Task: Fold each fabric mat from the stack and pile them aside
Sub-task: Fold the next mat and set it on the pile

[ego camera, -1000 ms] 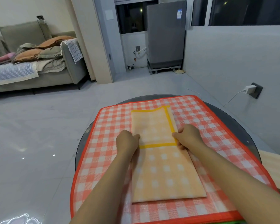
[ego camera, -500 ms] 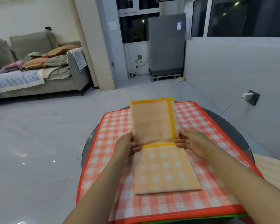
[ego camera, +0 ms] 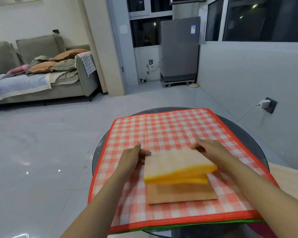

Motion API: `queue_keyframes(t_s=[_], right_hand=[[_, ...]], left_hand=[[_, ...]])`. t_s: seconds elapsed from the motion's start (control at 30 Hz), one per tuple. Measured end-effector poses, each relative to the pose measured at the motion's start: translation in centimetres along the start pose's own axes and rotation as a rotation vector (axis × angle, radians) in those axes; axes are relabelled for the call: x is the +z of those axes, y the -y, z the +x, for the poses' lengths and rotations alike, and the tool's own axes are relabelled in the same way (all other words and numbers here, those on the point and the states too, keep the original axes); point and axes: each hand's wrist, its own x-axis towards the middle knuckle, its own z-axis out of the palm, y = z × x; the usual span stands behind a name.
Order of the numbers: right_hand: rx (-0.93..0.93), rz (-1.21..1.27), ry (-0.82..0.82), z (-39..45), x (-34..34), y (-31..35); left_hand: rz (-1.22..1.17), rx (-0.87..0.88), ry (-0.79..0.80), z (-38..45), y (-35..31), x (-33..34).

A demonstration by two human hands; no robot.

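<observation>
A yellow checked fabric mat [ego camera: 177, 165], folded into a narrow strip, lies on the stack of flat mats, whose top one is red-checked [ego camera: 170, 131]. The yellow mat's far half is lifted and swung over toward me, hovering blurred above its near half [ego camera: 181, 194]. My left hand [ego camera: 132, 157] grips the fold at its left end, and my right hand [ego camera: 208, 150] grips the right end. A green mat edge [ego camera: 196, 225] peeks out below the red one.
The stack sits on a round dark glass table [ego camera: 251, 134]. A light wooden surface [ego camera: 289, 179] adjoins it at the right. Behind are a tiled floor, a sofa [ego camera: 41, 78] with piled cushions, a grey appliance [ego camera: 179, 48] and a wall plug [ego camera: 267, 104].
Both hands lifted the yellow mat's far half and brought it over toward me, halving its length. The view tilted upward.
</observation>
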Motion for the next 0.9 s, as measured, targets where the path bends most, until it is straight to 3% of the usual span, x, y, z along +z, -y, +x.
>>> queue_keyframes(t_s=[0.27, 0.37, 0.43, 0.5, 0.67, 0.9], right_hand=[[-0.177, -0.380, -0.008, 0.5, 0.5, -0.8], [-0.257, -0.567, -0.069, 0.3, 1.1, -0.7], [-0.358, -0.838, -0.187, -0.2, 1.7, -0.5], [-0.486, -1.032, -0.202, -0.8, 2.6, -0.3], [-0.440, -1.165, 0.088, -1.0, 4.9, -2.1], [-0.375, -1.286, 0.082, -0.8, 4.9, -3.5]], left_hand=[[0.129, 0.153, 0.023, -0.2, 0.4, 0.3], [0.215, 0.257, -0.044, -0.4, 0.3, 1.1], [0.508, 0.426, -0.145, -0.4, 0.3, 1.8], [0.806, 0.543, -0.123, -0.5, 0.2, 2.8], [1.051, 0.507, 0.195, -1.4, 1.3, 5.4], [1.142, 0.460, 0.175, -1.4, 2.7, 5.8]])
